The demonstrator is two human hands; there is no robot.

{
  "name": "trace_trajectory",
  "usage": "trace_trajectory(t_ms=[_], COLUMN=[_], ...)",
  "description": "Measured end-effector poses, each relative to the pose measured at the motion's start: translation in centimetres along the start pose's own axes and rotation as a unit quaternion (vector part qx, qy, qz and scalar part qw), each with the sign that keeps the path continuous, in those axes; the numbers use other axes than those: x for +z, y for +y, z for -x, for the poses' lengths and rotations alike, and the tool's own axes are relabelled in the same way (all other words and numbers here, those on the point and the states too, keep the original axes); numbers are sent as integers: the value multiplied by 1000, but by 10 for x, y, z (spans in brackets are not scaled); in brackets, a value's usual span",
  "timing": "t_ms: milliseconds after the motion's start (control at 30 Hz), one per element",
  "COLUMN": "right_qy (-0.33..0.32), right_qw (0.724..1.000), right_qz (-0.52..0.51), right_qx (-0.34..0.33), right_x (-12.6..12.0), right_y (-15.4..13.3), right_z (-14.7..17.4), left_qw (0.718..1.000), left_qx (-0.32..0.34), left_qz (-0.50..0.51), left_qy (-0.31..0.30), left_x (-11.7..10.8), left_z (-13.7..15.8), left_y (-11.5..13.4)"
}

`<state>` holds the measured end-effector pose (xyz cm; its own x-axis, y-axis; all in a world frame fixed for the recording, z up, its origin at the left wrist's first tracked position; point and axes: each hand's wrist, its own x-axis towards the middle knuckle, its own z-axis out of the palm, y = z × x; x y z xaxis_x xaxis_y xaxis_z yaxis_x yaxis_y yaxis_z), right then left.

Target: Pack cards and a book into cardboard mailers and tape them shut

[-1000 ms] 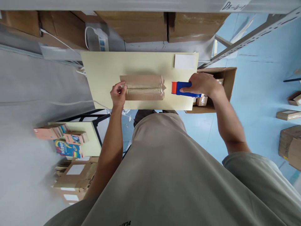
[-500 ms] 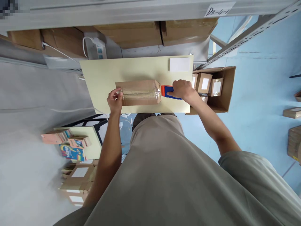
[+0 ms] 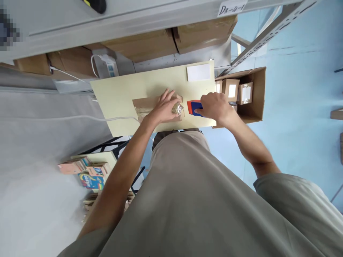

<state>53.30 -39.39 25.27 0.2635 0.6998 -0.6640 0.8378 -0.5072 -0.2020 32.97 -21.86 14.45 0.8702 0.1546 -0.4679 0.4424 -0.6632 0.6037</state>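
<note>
A long brown cardboard box [image 3: 144, 107] lies on the pale yellow tabletop [image 3: 118, 89], with clear tape along its top. My left hand [image 3: 165, 107] rests over the box's right half, fingers spread, and hides part of it. Shiny tape [image 3: 178, 108] shows by the thumb at the right end. My right hand [image 3: 215, 106] is closed around a blue and orange-red tape dispenser [image 3: 196, 107], just right of the box. A small gap separates the dispenser's front from the box.
A white stack of labels or paper [image 3: 198, 72] lies at the table's back right. An open carton [image 3: 257, 94] with small labelled boxes stands right of the table. Behind is a metal shelf [image 3: 150, 32] with large cartons. A white cable [image 3: 93, 117] crosses the table's left edge.
My left hand has moved right from the box's left end to its right part, and its fingers have spread. My right hand has shifted slightly right with the tape dispenser. The view has tilted.
</note>
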Motion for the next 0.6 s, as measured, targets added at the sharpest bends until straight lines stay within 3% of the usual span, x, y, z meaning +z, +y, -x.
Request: trace_trajectory(t_ms=[300, 600], right_qy=[-14, 19], right_qw=[999, 999], right_qz=[-31, -48], right_qx=[16, -2], right_x=[-8, -9], right_y=[-6, -4], right_z=[17, 26], left_qw=[997, 992], left_qx=[-7, 1], left_qz=[-28, -1], left_qy=[-73, -125], left_x=[0, -10], left_z=[-28, -57], left_y=[-19, -32])
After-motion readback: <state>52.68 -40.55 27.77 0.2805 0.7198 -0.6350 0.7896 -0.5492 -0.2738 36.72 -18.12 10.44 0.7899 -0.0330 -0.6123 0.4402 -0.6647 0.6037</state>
